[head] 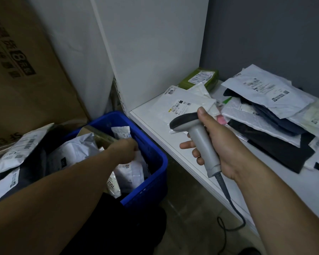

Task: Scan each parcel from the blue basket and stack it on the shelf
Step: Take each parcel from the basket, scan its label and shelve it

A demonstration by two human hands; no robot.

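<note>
Parcels (129, 172): several sat in blue basket (155, 162) | stack (265, 100) already lay on shelf (149, 124) right of basket, task partway | left hand (126, 150) inside basket, fingers' hold unclear | right hand (219, 144) fingers (195, 153) clenched round scanner (197, 137), right of basket

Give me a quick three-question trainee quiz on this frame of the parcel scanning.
1. True or false: the right hand grips the scanner.
2. Where does the left hand reach? A) into the blue basket B) onto the floor C) onto the cardboard box
3. Fill in: the parcel in the back corner of the shelf is ___ in colour.
Key: 1 true; 2 A; 3 green.
</note>
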